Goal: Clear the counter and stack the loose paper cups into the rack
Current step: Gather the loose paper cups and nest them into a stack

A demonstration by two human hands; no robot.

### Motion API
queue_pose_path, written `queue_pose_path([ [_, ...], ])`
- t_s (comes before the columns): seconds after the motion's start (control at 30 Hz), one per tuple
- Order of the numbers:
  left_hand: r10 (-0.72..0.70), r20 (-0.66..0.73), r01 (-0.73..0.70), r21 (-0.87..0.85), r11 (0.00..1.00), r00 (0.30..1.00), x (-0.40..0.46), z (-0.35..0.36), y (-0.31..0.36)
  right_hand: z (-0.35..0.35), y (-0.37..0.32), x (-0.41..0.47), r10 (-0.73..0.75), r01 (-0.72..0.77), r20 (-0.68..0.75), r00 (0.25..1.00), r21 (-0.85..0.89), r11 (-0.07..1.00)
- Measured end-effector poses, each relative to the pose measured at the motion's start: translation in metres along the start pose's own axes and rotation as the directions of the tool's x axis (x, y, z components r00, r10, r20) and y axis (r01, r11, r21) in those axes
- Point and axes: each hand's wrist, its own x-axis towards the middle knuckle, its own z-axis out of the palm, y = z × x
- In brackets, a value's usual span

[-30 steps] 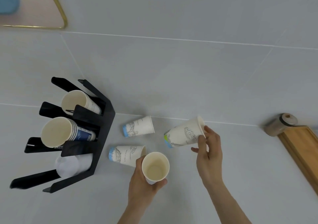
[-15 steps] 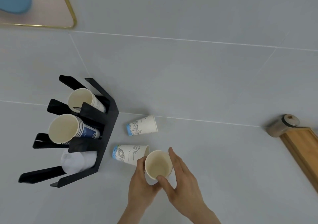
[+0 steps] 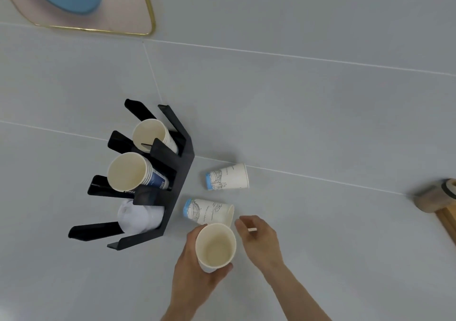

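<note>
Gripping an upright paper cup around its wall, the left hand holds it over the counter, mouth toward the camera and cream inside showing. The right hand hangs just beside it, fingers loosely curled and holding nothing.

At the far left, a black rack stands on the counter with three slots filled: the top stack, a middle stack whose sleeve shows a dark blue label with print too small to read, and a bundle of white lids at the bottom.

Right of the rack, two loose cups lie on their sides, bases toward it. Both are white with a blue band at the base and line drawings; their small lettering is illegible. The near cup lies close to the held one, and the far cup lies apart behind it.
</note>
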Motion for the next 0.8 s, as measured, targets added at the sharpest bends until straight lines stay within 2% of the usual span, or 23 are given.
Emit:
queue_pose_path([
  [0.07,-0.014,-0.018,0.014,0.007,1.000,1.000,-0.002,-0.008,-0.006,0.018,-0.013,0.009,0.102,-0.107,0.073,0.992,0.061,0.992],
  [0.13,-0.038,-0.046,0.038,0.001,0.999,0.998,-0.003,-0.013,-0.009,0.034,-0.021,0.017,0.165,-0.171,0.083,0.983,0.067,0.983],
  [0.23,-0.086,-0.076,0.084,-0.027,0.996,0.993,-0.003,-0.018,-0.011,0.051,-0.024,0.023,0.189,-0.189,0.019,0.982,0.044,0.981],
  [0.3,-0.102,-0.083,0.099,-0.037,0.994,0.991,-0.002,-0.020,-0.012,0.050,-0.024,0.022,0.141,-0.135,-0.065,0.988,0.086,0.987],
  [0.4,-0.105,-0.089,0.102,-0.035,0.994,0.990,-0.002,-0.019,-0.016,0.032,-0.033,0.017,-0.051,0.084,-0.204,0.978,0.160,0.984],
  [0.5,-0.110,-0.096,0.105,-0.051,0.993,0.989,0.001,-0.015,-0.018,0.004,-0.051,0.000,-0.283,0.340,-0.268,0.921,0.196,0.920],
  [0.57,-0.109,-0.097,0.103,-0.062,0.993,0.989,0.005,-0.010,-0.018,-0.011,-0.056,-0.017,-0.464,0.500,-0.261,0.847,0.095,0.861],
  [0.67,-0.121,-0.087,0.114,-0.075,0.991,0.989,0.012,-0.005,-0.015,-0.020,-0.049,-0.035,-0.741,0.712,-0.155,0.654,-0.207,0.671],
  [0.73,-0.114,-0.078,0.107,-0.084,0.991,0.990,0.016,-0.003,-0.012,-0.019,-0.040,-0.038,-0.827,0.766,-0.059,0.559,-0.347,0.542],
  [0.8,-0.078,-0.067,0.071,-0.091,0.993,0.995,0.019,-0.002,-0.008,-0.015,-0.035,-0.042,-0.843,0.779,-0.021,0.537,-0.370,0.506],
])
